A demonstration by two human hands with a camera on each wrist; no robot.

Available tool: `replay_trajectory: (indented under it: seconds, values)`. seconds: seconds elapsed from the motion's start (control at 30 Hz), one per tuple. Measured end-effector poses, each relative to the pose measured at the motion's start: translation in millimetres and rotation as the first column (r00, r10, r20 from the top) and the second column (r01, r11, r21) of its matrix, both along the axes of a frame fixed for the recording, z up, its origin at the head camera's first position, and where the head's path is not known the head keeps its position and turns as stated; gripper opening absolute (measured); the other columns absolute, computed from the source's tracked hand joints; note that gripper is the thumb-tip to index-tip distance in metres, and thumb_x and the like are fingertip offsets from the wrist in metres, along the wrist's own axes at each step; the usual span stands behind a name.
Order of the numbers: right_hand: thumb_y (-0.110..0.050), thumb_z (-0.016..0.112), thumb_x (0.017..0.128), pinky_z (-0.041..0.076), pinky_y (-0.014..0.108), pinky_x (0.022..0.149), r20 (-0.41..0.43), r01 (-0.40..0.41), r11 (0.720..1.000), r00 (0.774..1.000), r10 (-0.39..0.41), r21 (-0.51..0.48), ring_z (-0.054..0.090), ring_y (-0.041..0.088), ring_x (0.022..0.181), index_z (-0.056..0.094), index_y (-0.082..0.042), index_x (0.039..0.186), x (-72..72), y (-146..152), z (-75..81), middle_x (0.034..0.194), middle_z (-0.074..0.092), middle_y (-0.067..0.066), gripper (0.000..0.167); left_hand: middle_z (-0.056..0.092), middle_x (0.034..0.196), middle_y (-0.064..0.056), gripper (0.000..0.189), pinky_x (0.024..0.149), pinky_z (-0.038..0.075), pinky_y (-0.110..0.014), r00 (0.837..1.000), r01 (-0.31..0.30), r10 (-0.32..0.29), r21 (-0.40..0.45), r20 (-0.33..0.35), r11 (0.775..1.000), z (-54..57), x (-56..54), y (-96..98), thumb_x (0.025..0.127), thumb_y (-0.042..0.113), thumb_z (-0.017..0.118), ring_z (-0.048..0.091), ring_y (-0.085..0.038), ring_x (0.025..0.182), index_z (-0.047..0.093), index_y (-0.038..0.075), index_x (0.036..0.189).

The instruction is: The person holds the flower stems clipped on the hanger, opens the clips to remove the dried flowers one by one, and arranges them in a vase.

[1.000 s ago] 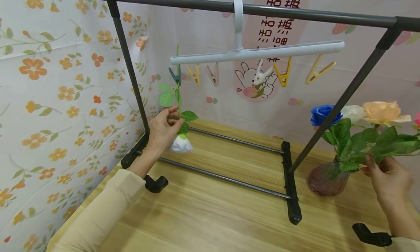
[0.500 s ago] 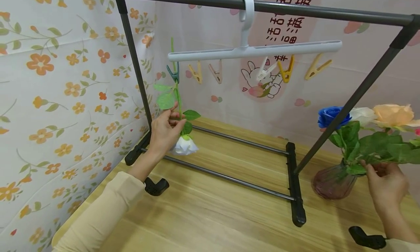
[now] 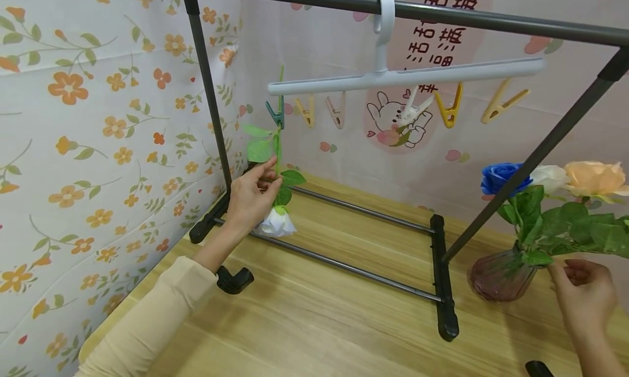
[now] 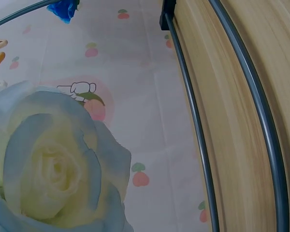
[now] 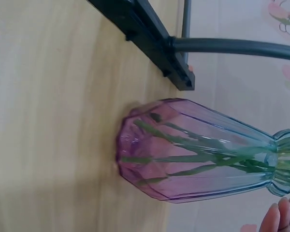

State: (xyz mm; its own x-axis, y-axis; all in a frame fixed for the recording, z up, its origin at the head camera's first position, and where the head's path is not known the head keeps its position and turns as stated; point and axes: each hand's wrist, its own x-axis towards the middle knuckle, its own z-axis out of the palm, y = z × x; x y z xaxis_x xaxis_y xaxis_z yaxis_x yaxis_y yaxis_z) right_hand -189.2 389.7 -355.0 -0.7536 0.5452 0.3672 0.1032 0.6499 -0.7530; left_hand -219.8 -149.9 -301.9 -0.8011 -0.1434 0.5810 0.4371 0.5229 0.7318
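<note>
A white artificial rose (image 3: 277, 224) hangs head down at the left, its stem caught in a green clothespin (image 3: 277, 115) under the hanger (image 3: 408, 78). My left hand (image 3: 251, 197) pinches that stem between thumb and fingers, just above the bloom. Close up, the rose head (image 4: 58, 169) fills the lower left of the left wrist view. On the right, my right hand (image 3: 587, 292) is beside the neck of a pinkish glass vase (image 3: 501, 279), with loosely bent fingers right at the lower leaves. Its fingertips (image 5: 282, 215) show next to the vase neck in the right wrist view.
A dark metal rack (image 3: 442, 289) stands on the wooden table (image 3: 314, 328). Several other clothespins, including a yellow one (image 3: 449, 107), hang from the hanger. Blue (image 3: 506, 178), white and peach (image 3: 594, 178) roses stand in the vase. Patterned cloths (image 3: 118, 148) line the left and back.
The head view has shifted slightly. My right hand has drawn down a little from the leaves toward the vase neck. The left hand keeps its hold on the white rose's stem.
</note>
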Motion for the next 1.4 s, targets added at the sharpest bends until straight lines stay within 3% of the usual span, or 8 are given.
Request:
replay_trajectory:
  seconds: [0.2,0.43,0.5,0.7,0.93,1.1,1.23,1.4]
  values:
    - [-0.012,0.057,0.092,0.04,0.003,0.049,-0.211,-0.042,0.997,0.977,0.027,-0.068,0.048,-0.011,0.049,0.05,-0.027,0.088,15.7,-11,-4.2,0.068,0.05,-0.021,0.017,0.07,0.093,-0.016,0.038,0.066,0.055,-0.038,1.0,0.023,-0.023,-0.027,-0.016,0.999,1.4,0.9,-1.8,0.088,0.005,0.064,0.068,-0.026,0.074,0.06,0.002,0.126]
    - [-0.003,0.056,0.092,0.039,0.002,0.054,-0.365,-0.131,0.988,0.919,0.152,0.083,0.047,-0.013,0.054,0.053,-0.029,0.094,25.1,-51,9.0,0.077,0.051,-0.024,0.026,0.07,0.092,-0.015,0.039,0.066,0.055,-0.037,1.0,0.022,-0.023,-0.039,-0.02,0.999,3.4,3.3,-2.5,0.088,0.006,0.064,0.068,-0.026,0.074,0.059,0.002,0.126]
    - [-0.001,0.056,0.091,0.038,0.002,0.053,-0.377,-0.162,0.978,0.904,0.2,0.13,0.047,-0.013,0.055,0.054,-0.028,0.095,24.7,-62,14.4,0.078,0.051,-0.024,0.027,0.07,0.092,-0.016,0.039,0.065,0.054,-0.037,0.999,0.025,-0.026,-0.037,-0.019,0.999,4.0,4.0,-2.7,0.088,0.006,0.064,0.068,-0.025,0.074,0.059,0.002,0.126]
    - [0.004,0.059,0.088,0.039,0.005,0.05,-0.425,-0.279,0.95,0.85,0.311,0.138,0.052,-0.009,0.055,0.062,-0.003,0.095,20.6,-86,26.9,0.075,0.057,-0.021,0.011,0.07,0.093,-0.014,0.038,0.066,0.054,-0.034,0.999,0.033,-0.033,-0.035,-0.01,0.999,5.1,6.2,-4.3,0.088,0.008,0.064,0.068,-0.023,0.074,0.06,0.004,0.126]
    - [0.01,0.058,0.086,0.041,0.005,0.051,-0.51,-0.412,0.899,0.747,0.426,0.147,0.055,-0.007,0.057,0.059,0.012,0.092,14.8,-101,32.2,0.077,0.061,-0.018,0.007,0.07,0.092,-0.013,0.038,0.063,0.053,-0.029,0.999,0.032,-0.033,-0.044,-0.027,0.999,5.8,9.4,-5.8,0.088,0.007,0.065,0.068,-0.021,0.073,0.06,0.004,0.125]
    - [0.012,0.059,0.084,0.041,0.005,0.052,-0.534,-0.466,0.871,0.701,0.472,0.156,0.055,-0.006,0.057,0.056,0.019,0.092,10.7,-109,34.7,0.075,0.061,-0.016,0.01,0.07,0.094,-0.014,0.038,0.062,0.051,-0.024,0.999,0.04,-0.041,-0.039,-0.024,0.998,6.5,12.0,-6.7,0.088,0.006,0.065,0.068,-0.021,0.073,0.06,0.004,0.125]
    - [0.015,0.057,0.084,0.041,0.005,0.053,-0.536,-0.502,0.848,0.675,0.506,0.169,0.055,-0.005,0.058,0.054,0.021,0.091,7.8,-116,36.9,0.074,0.06,-0.015,0.01,0.071,0.095,-0.014,0.038,0.062,0.051,-0.022,0.999,0.044,-0.045,-0.036,-0.024,0.998,7.0,13.8,-7.2,0.088,0.006,0.065,0.068,-0.021,0.073,0.06,0.004,0.126]
    - [0.014,0.058,0.084,0.041,0.004,0.053,-0.519,-0.51,0.837,0.669,0.531,0.198,0.054,-0.005,0.058,0.053,0.023,0.091,5.6,-124,40.2,0.074,0.059,-0.015,0.013,0.071,0.094,-0.014,0.038,0.062,0.052,-0.024,0.999,0.041,-0.042,-0.035,-0.022,0.999,6.3,15.0,-7.9,0.087,0.006,0.065,0.068,-0.021,0.073,0.061,0.004,0.125]
